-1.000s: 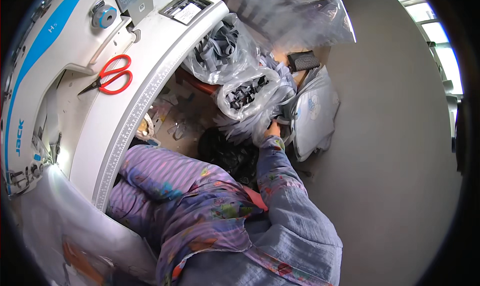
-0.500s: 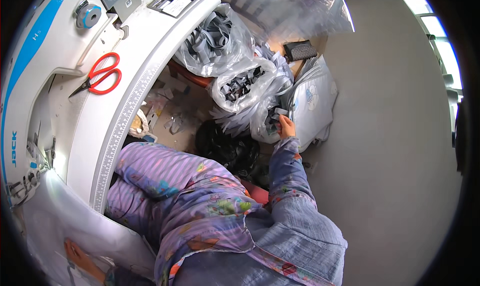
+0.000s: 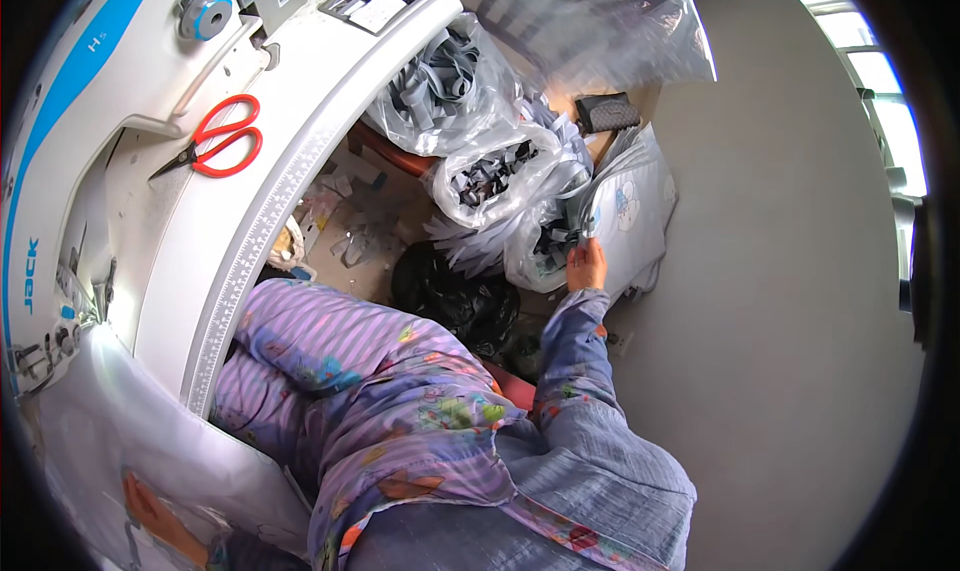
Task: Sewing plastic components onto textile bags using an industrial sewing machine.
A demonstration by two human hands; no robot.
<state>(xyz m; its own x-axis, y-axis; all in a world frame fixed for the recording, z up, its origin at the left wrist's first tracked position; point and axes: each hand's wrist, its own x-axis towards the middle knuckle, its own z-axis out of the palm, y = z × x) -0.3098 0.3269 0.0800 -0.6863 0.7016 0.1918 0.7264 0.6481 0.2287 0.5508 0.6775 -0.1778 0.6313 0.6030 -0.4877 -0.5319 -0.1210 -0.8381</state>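
My right hand [image 3: 587,267] is reached out beside an open clear plastic bag [image 3: 527,261] of small dark and grey strips. Its fingers are pinched on a small grey strip [image 3: 589,227] that shows only in part above the fingertips. Down at the lower left, my left hand [image 3: 158,519] lies flat on a large piece of pale, shiny fabric [image 3: 130,426], fingers stretched out and holding nothing. That fabric runs up to the lit needle area of a white sewing machine [image 3: 150,61].
Red-handled scissors [image 3: 228,141] lie on the machine bed, beside a ruler edge [image 3: 262,211]. More bags of grey strips [image 3: 430,81] stand beyond, with stacked pale pieces [image 3: 640,206], a dark pouch [image 3: 607,113] and a black bag [image 3: 465,296]. A grey wall [image 3: 770,271] rises at right.
My right hand has drawn slightly right and back from the bag of strips, with the small grey strip at its fingertips. The left hand stays on the fabric. The view has shifted a little.
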